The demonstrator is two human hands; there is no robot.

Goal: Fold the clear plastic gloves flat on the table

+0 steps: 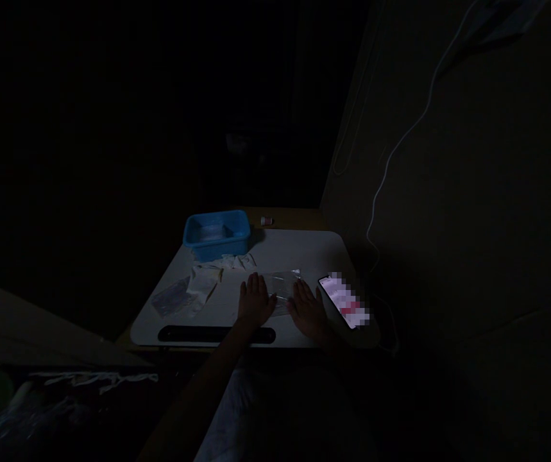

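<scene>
A clear plastic bag (282, 285) lies flat on the white table (306, 247). My left hand (254, 303) rests palm down at the bag's left side, its fingers stretched out. On the right side of the bag, my right hand (308, 309) also lies flat with extended fingers. Both hands touch the bag or the tabletop beside it, and neither grips anything. Left of my left hand are a crumpled whitish packet (204, 282) and a flat, translucent sheet (172, 298).
A blue basket (217, 247) stands at the back left, with crumpled white material (237, 261) before it. A lit phone (342, 298) lies at the right. Behind the table is a small bottle (266, 221). A white cable (403, 138) hangs along the right wall.
</scene>
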